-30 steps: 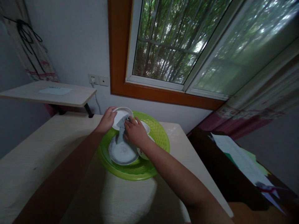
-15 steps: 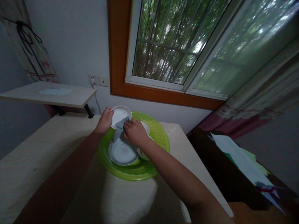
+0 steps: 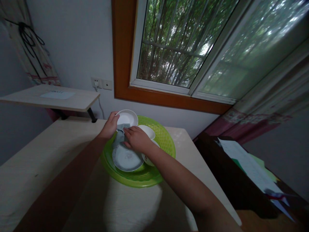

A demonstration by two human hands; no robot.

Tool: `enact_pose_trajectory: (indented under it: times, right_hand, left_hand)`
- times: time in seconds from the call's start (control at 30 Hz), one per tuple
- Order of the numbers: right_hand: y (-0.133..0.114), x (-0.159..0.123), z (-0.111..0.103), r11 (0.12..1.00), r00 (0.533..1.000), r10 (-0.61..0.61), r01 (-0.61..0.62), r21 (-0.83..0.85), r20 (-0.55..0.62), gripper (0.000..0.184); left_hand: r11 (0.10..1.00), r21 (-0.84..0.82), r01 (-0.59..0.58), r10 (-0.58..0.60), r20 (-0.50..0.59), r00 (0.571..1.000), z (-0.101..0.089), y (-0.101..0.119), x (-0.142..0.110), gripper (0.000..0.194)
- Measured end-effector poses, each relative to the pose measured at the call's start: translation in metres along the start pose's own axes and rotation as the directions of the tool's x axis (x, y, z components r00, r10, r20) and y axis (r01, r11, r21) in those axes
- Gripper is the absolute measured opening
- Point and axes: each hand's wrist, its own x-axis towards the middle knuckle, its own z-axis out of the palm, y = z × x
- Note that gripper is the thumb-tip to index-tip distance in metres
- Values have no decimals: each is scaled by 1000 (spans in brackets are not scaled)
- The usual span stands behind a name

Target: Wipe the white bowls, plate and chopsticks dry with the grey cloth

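My left hand (image 3: 110, 125) grips the left edge of a white plate (image 3: 127, 117), which is tilted up over the back of a round green plastic basin (image 3: 164, 138). My right hand (image 3: 136, 138) holds a grey cloth (image 3: 119, 138) against the plate's near edge; part of the cloth hangs down. Below it in the basin lies a larger whitish plate (image 3: 127, 158) with a grey rim. A white bowl (image 3: 147, 131) and another bowl with small red marks (image 3: 147, 160) sit to the right, partly hidden by my right hand and forearm.
The basin stands on a pale wooden table (image 3: 130, 206). A raised shelf (image 3: 50, 96) bearing a paper is at the left. Behind are wall sockets (image 3: 101, 83) and a window (image 3: 173, 45). Papers (image 3: 246, 164) lie on a dark cabinet at the right.
My right hand and the cloth have moved left and slightly down along the plate. The plate in my left hand has shifted slightly right, and more of the white bowl shows.
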Motion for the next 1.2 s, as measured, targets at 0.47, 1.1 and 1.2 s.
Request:
enact_pose_trajectory:
  times: [0.47, 1.1, 1.2]
  right_hand:
    - [1, -1, 1, 999, 999, -27, 26, 35, 31, 53]
    - [-2, 2, -18, 972, 982, 188, -189, -137, -16, 22]
    - [-6, 3, -18, 990, 990, 141, -141, -27, 22, 27]
  left_hand:
    - [999, -11, 32, -32, 10, 999, -1, 0, 1, 29]
    - [975, -186, 122, -117, 39, 992, 3, -10, 8, 40]
    - [968, -210, 135, -127, 47, 991, 3, -9, 7, 41]
